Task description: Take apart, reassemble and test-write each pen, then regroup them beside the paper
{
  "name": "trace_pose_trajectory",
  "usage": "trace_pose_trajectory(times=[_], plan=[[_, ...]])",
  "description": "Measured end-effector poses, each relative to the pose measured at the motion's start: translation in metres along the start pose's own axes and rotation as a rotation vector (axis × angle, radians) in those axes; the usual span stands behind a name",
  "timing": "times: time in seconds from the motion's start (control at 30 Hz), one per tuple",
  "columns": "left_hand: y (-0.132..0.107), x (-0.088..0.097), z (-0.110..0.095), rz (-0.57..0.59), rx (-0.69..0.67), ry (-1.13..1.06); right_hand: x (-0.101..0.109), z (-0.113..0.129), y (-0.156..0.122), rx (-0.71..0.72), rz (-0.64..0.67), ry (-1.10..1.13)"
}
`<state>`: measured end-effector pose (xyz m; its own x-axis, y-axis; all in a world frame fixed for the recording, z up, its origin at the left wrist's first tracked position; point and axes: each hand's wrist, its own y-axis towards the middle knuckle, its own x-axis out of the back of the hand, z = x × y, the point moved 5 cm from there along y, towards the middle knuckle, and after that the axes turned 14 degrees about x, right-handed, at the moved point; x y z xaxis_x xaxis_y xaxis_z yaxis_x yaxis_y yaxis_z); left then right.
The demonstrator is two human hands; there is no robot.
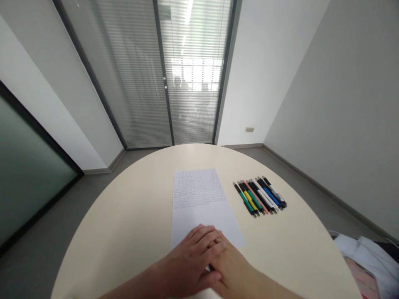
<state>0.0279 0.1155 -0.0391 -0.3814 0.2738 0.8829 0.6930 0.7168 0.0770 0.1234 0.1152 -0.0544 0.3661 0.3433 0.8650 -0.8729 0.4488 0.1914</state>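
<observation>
My left hand [195,259] lies over my right hand [232,263], its fingers wrapped across the back of it. Both hands rest together at the near end of a white sheet of paper [205,220]. Handwritten lines fill the sheet's upper part, while its lower part is blank and partly covered by the hands. Most of my right hand's fingers are hidden; a small dark sliver shows between the palms, too little to name. Right of the paper, several pens [260,196] lie side by side in a slanted row, with green, yellow, pink, white, blue and black barrels.
The round pale table [131,224] curves away on both sides. Beyond it stand a glass partition with blinds [140,91] and white walls [336,104]. At the lower right, beside the table, are white papers or cloth [374,253] with a cable and a pinkish flat object [361,276].
</observation>
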Motion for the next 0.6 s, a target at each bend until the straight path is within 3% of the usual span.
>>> trace_pose_trajectory(times=[0.17,0.4,0.5,0.6], plan=[[0.002,0.000,0.001,0.014,0.020,0.002,-0.004,-0.004,0.000,-0.021,0.037,0.029],[-0.001,-0.001,0.003,-0.011,-0.022,0.025,-0.011,-0.010,-0.006,-0.034,-0.033,0.021],[-0.003,0.000,0.003,-0.057,-0.044,0.107,0.000,-0.006,-0.006,-0.029,-0.084,0.047],[-0.005,0.014,0.004,-0.168,-0.013,0.180,0.021,-0.001,-0.003,-0.028,-0.104,0.154]])
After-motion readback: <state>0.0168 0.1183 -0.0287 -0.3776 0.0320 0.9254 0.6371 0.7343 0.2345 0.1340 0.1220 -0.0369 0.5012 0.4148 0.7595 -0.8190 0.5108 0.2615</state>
